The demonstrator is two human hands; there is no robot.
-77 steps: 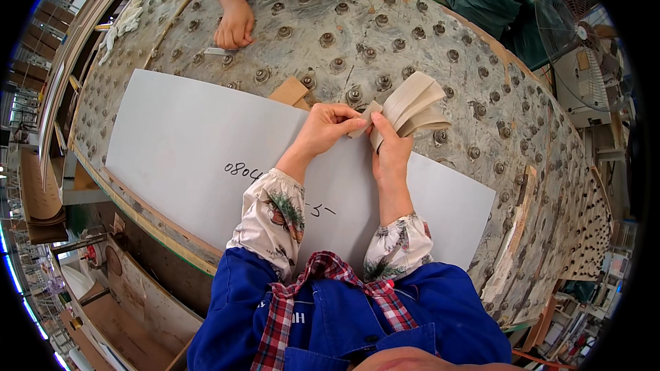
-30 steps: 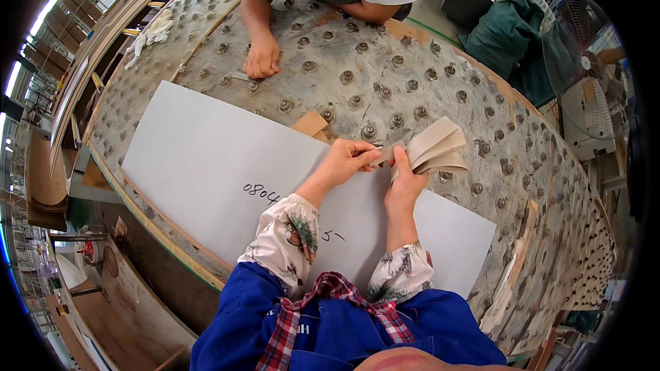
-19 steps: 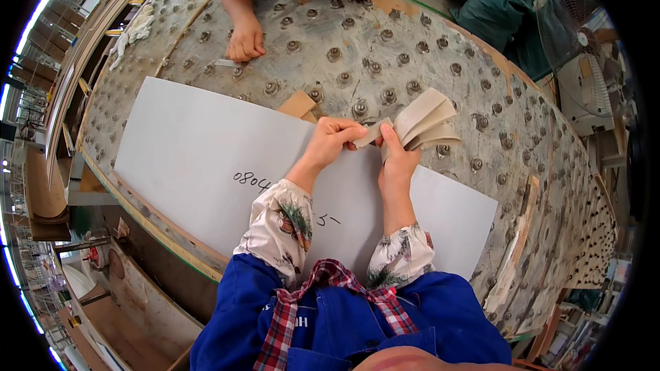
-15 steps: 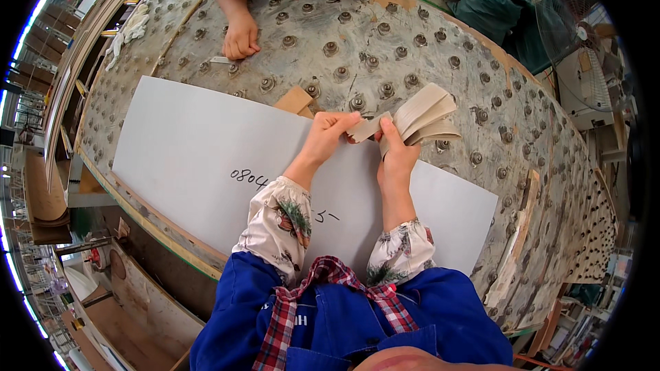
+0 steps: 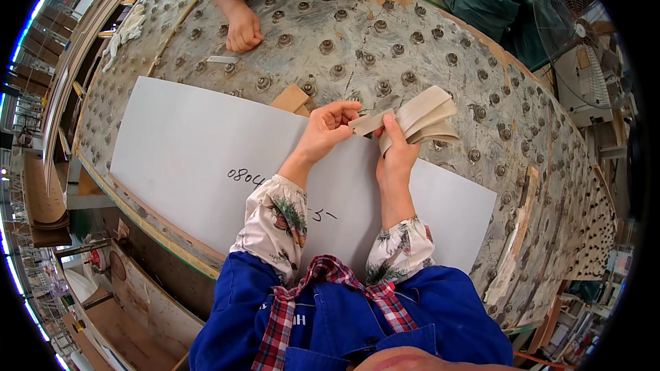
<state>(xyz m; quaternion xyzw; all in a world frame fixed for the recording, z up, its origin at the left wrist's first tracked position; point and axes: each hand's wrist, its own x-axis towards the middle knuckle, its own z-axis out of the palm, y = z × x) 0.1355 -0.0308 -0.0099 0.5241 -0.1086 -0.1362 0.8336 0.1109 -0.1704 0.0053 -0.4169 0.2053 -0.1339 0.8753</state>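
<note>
My right hand (image 5: 397, 158) grips a fanned bundle of thin beige veneer strips (image 5: 423, 115), thumb on top. From under that thumb a single short strip (image 5: 370, 123) sticks out to the left. Its free end lies by the thumb tip of my left hand (image 5: 322, 132), whose fingers are loosely curled and parted, the index finger raised. Beneath both wrists is a large pale grey panel (image 5: 192, 127) with dark handwriting on it. Brown pieces of board (image 5: 290, 98) poke out from behind its far edge.
The worktable (image 5: 440, 72) is studded with metal ball rollers. Across it another person's hand (image 5: 244, 29) rests near a small flat light strip (image 5: 222, 60). A long wood strip (image 5: 512, 240) lies at right. A white cloth (image 5: 127, 31) is at far left; a fan (image 5: 574, 17) stands at far right.
My left fingers have loosened from their pinch on the single strip, and the index finger has lifted. The right hand keeps its hold on the bundle. The other person's hand has shifted slightly.
</note>
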